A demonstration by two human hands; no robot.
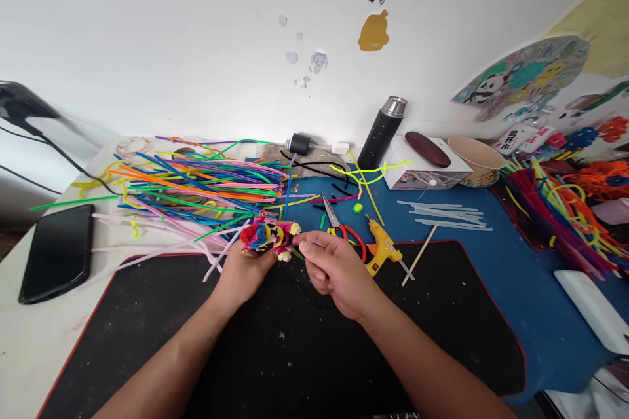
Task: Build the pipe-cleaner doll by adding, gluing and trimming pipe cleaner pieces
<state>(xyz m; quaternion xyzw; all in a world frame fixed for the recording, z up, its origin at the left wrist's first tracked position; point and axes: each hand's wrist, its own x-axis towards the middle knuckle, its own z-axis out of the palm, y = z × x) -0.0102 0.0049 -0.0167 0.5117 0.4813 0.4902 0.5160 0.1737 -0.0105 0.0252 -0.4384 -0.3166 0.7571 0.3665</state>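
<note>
My left hand [248,275] is closed around a small pipe-cleaner figure [270,237] in magenta, blue, red, yellow and black. The figure lies sideways, its pale-tipped ends toward my right hand. My right hand [339,272] has its thumb and index finger pinched together beside those ends; whatever is between the fingertips is too small to make out. Just beyond the right hand lie red-handled scissors [348,234] and a yellow hot glue gun [382,249]. A small neon yellow-green ball [358,207] rests near the scissors' blades.
Many coloured pipe cleaners [196,183] are heaped at the left, near a black phone [57,252]. Behind stand a black thermos [382,131] and a white box [422,167]. Glue sticks [447,211] and a wooden stick [419,255] lie right. A black mat [304,353] is under my arms.
</note>
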